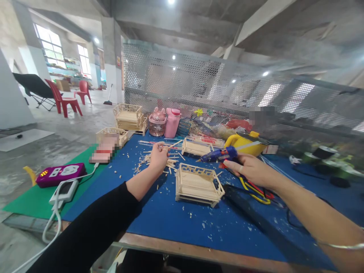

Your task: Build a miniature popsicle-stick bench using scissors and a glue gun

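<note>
Seated at a blue-covered worktop, I pinch a thin wooden stick between the thumb and fingers of my left hand, its free end pointing right and away from me. My right hand is wrapped around the grip of a blue glue gun, the nozzle aimed left toward the space between my hands.

Just below that nozzle, nearer to me, sits a small wooden frame with a slatted base and an openwork rail along its far side. It stands upright on the worktop, to the right of my left hand and to the left of my right hand; neither hand touches it. A second wooden frame sits beyond it, to the right of the stick's tip.

Loose sticks and cut bits are scattered beside and beneath my left hand. Near my right hand lie tools with yellow and red handles, and a yellow pot stands behind the glue gun. At the far left, more wooden frames are stacked near a pink bottle, while a perforated metal screen spans the far side of the worktop.
</note>
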The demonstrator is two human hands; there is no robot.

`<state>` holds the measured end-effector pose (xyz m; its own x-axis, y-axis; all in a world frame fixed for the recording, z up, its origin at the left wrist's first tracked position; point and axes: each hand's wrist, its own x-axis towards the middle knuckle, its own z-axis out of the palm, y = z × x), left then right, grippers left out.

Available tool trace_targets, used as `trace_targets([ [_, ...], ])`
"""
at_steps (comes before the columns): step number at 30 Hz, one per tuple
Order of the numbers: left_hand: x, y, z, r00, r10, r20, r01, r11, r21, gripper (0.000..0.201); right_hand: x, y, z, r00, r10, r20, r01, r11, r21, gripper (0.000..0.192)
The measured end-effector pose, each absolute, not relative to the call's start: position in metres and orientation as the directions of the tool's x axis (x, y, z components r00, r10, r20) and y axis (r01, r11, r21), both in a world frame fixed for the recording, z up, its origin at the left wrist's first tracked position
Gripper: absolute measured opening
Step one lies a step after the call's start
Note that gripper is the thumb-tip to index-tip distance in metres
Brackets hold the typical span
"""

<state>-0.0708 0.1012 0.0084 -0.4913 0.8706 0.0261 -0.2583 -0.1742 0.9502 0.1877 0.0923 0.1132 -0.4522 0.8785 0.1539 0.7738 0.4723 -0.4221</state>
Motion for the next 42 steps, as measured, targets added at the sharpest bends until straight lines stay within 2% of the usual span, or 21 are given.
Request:
trace_targets([
  [4, -0.072, 0.104, 0.005, -0.477, 0.878, 0.04, -0.25, -0.179, 0.951, 0.021, 0.184, 0.087, 0.11, -0.502, 0.847, 0.177, 0.765, 0.53, -0.365, 0.035],
  [12, -0.069, 0.101, 0.005, -0.473, 0.881, 0.035, -0.267, -0.181, 0.946, 0.02, 0.171, 0.078, 0.111, -0.589, 0.8, 0.117, 0.738, 0.591, -0.325, 0.033],
  [24, -0.069, 0.1, 0.007, -0.48, 0.876, 0.05, -0.241, -0.186, 0.953, 0.022, 0.164, 0.077, 0.112, -0.558, 0.814, 0.16, 0.776, 0.58, -0.246, 0.034],
  [42, -0.068, 0.1, 0.006, -0.469, 0.881, 0.061, -0.241, -0.194, 0.951, 0.02, 0.162, 0.079, 0.111, -0.499, 0.852, 0.159, 0.815, 0.524, -0.247, 0.034],
])
